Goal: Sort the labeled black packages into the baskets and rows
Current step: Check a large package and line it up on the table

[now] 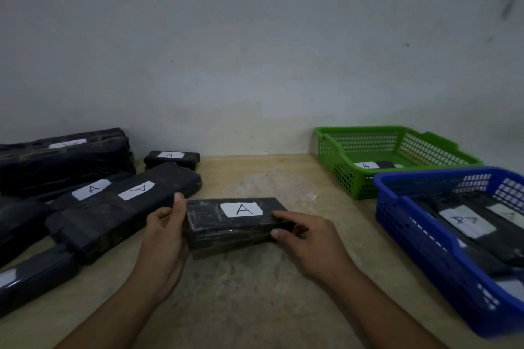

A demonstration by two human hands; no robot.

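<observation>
A black wrapped package (226, 228) with a white label marked A lies in the middle of the wooden table. My left hand (166, 231) grips its left end, thumb up along the edge. My right hand (304, 238) holds its right end, with fingers on top and the thumb at the front side. Several more black packages (113, 207) with A labels lie in a pile at the left. A green basket (354, 178) at the back right holds one labeled package. A blue basket (419, 238) at the right holds labeled packages too.
The wooden table (255, 292) ends at a pale wall (255, 51) behind. A small labeled package (170, 159) sits at the back, left of centre. Bare table surface lies between the held package and the baskets.
</observation>
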